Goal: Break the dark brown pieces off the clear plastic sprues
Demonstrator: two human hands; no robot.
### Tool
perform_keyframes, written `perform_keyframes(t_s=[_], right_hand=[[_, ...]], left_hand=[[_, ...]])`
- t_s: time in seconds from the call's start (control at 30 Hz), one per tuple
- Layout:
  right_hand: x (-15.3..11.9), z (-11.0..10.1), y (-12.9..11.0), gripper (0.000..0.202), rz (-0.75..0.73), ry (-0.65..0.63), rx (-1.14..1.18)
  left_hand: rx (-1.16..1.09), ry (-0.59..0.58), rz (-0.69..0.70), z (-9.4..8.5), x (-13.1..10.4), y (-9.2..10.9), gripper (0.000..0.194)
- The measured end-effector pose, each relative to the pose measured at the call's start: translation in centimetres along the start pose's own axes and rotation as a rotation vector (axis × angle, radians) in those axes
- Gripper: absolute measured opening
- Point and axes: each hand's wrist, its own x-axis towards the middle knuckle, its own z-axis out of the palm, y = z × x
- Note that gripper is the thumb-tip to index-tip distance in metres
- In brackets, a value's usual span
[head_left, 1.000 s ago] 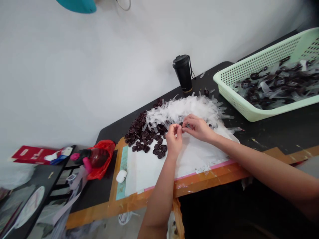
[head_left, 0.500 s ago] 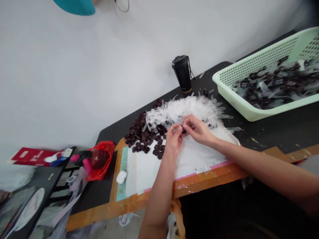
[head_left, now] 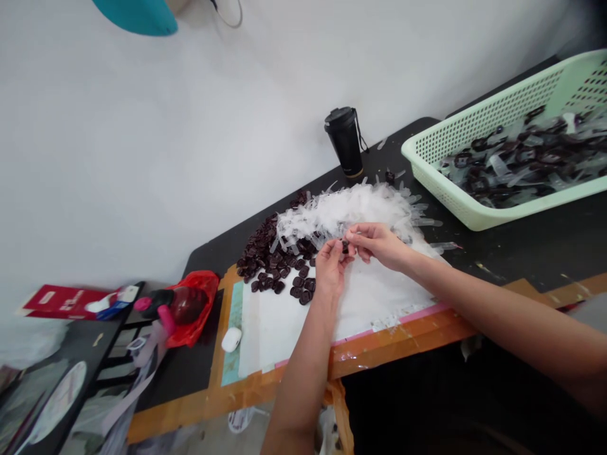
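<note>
Between my fingertips is a small dark brown piece (head_left: 345,247), its details too small to make out. My left hand (head_left: 331,262) pinches it from the left. From the right, the fingers of my right hand (head_left: 372,242) are closed at the same piece. Both hands are over a white sheet (head_left: 379,291) on the table. Just left of them lie loose dark brown rounded-square pieces (head_left: 304,272), heaped thickly farther back (head_left: 260,243). Right behind my hands is a pile of translucent whitish plastic strips (head_left: 351,205).
A pale green basket (head_left: 478,218) at the right holds many dark pieces with clear strips. A black tumbler (head_left: 345,142) stands behind the pile. A white case (head_left: 231,339) lies at the left, near a red plastic bag (head_left: 202,309) with a bottle. Brown tape (head_left: 403,338) lines the table's front edge.
My right hand has turned slightly and its fingers have shifted at the dark piece, which shows more now. The left hand stays nearly in place. The view has shifted a little.
</note>
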Motion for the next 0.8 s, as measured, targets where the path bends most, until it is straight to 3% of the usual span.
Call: perform_keyframes(t_s=[0.4, 0.67, 0.8], right_hand=[[-0.10, -0.19, 0.05, 0.031, 0.085, 0.002, 0.198], [-0.08, -0.26, -0.05, 0.031, 0.139, 0.033, 0.112], [-0.11, 0.10, -0.05, 0.030, 0.135, 0.156, -0.020]], left_hand=[[-0.059, 0.089, 0.055, -0.26, 0.19, 0.33, 0.033], [-0.028, 0.017, 0.122, -0.04, -0.02, 0.39, 0.029], [0.034, 0.013, 0.159, -0.01, -0.03, 0.27, 0.030]])
